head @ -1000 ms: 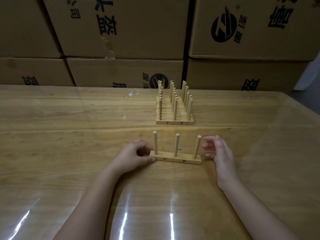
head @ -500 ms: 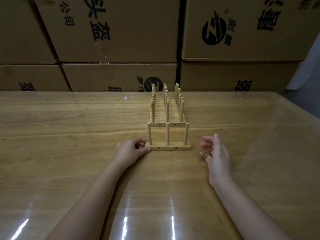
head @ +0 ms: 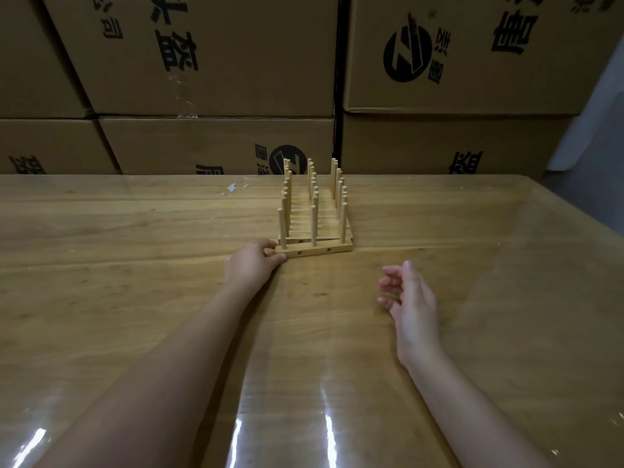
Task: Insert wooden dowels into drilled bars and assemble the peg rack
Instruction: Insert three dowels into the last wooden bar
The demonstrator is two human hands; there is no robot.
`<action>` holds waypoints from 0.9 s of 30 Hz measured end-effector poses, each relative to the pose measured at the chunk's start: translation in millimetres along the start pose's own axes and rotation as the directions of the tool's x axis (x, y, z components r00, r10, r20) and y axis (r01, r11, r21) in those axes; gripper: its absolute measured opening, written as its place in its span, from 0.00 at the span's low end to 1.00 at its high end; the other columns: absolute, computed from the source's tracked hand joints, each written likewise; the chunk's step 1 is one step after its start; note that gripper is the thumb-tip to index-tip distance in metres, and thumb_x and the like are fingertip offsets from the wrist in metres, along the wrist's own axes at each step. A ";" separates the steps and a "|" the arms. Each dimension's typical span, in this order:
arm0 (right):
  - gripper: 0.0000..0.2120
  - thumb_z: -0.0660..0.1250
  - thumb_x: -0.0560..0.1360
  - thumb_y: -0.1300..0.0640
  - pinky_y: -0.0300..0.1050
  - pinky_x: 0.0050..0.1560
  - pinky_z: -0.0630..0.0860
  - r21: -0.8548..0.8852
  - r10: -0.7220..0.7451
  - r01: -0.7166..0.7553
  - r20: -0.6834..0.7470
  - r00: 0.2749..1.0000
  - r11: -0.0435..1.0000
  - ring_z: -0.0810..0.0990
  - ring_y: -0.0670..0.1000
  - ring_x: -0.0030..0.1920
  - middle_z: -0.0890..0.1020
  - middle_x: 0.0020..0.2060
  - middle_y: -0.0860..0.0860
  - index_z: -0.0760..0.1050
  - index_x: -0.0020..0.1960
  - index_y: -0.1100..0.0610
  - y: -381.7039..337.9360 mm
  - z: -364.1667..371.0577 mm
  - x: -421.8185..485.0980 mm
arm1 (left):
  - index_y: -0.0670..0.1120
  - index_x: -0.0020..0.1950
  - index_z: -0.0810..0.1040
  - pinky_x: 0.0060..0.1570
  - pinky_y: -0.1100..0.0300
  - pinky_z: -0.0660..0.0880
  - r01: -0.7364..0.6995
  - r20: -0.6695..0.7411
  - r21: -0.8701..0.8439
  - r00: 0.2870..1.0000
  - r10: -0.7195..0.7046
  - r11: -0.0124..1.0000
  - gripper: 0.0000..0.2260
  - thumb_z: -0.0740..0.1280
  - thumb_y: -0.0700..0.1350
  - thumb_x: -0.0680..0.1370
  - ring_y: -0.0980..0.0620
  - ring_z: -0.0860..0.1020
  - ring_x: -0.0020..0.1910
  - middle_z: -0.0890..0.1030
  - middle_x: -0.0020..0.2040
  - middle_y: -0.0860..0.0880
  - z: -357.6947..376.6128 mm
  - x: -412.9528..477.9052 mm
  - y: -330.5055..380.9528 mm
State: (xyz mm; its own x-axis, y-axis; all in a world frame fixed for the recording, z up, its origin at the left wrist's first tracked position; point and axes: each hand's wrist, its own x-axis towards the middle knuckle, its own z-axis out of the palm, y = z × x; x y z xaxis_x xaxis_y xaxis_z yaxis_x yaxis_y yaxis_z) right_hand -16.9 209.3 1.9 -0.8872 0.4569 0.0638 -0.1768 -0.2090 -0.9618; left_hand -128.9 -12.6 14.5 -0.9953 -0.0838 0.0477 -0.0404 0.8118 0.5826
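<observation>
A drilled wooden bar with three upright dowels lies against the front of the peg rack, a row of several like bars with dowels, mid-table. My left hand holds the bar's left end, thumb on its front edge and fingers curled behind the end. My right hand hovers lower right of the bar, apart from it, fingers relaxed and holding nothing.
The wooden table is covered by a shiny clear sheet. Stacked cardboard boxes form a wall right behind it. A small scrap of tape lies left of the rack near the far edge.
My left hand has pushed the three-dowel bar away from me until it meets the front of the rack. My right hand let go and stayed back, nearer to me.
</observation>
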 end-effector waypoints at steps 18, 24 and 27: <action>0.14 0.59 0.79 0.50 0.41 0.39 0.74 -0.065 -0.045 0.047 0.026 0.999 0.997 0.78 0.41 0.37 0.80 0.33 0.45 0.79 0.40 0.50 3.5 1.3 0.9 | 0.48 0.55 0.71 0.39 0.56 0.74 -0.044 -0.065 0.342 0.995 0.071 0.939 0.27 0.60 0.70 0.72 0.48 0.77 0.44 0.78 0.42 0.50 12.8 13.2 18.6; 0.14 0.59 0.79 0.50 0.41 0.39 0.74 -0.077 -0.040 0.043 0.042 0.998 0.996 0.78 0.41 0.37 0.80 0.33 0.44 0.79 0.40 0.50 4.2 1.5 1.0 | 0.48 0.57 0.70 0.37 0.57 0.72 -0.056 -0.065 0.377 0.994 0.086 0.925 0.28 0.59 0.70 0.72 0.48 0.78 0.44 0.76 0.40 0.51 15.3 14.5 19.7; 0.14 0.59 0.79 0.50 0.40 0.38 0.74 -0.069 -0.046 0.049 0.045 0.998 0.996 0.78 0.40 0.37 0.80 0.32 0.44 0.79 0.40 0.50 5.7 1.0 1.0 | 0.48 0.56 0.70 0.38 0.57 0.72 -0.055 -0.073 0.372 0.993 0.088 0.926 0.27 0.59 0.70 0.72 0.49 0.77 0.44 0.76 0.40 0.52 15.8 15.6 18.9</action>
State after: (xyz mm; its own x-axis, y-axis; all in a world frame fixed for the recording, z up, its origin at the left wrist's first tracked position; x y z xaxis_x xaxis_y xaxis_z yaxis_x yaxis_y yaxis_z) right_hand -19.2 207.8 -3.3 -0.8964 0.4269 0.1195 -0.1901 -0.1266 -0.9736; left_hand -146.6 10.6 13.5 -0.9861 -0.0538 0.1575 -0.0155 0.9719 0.2349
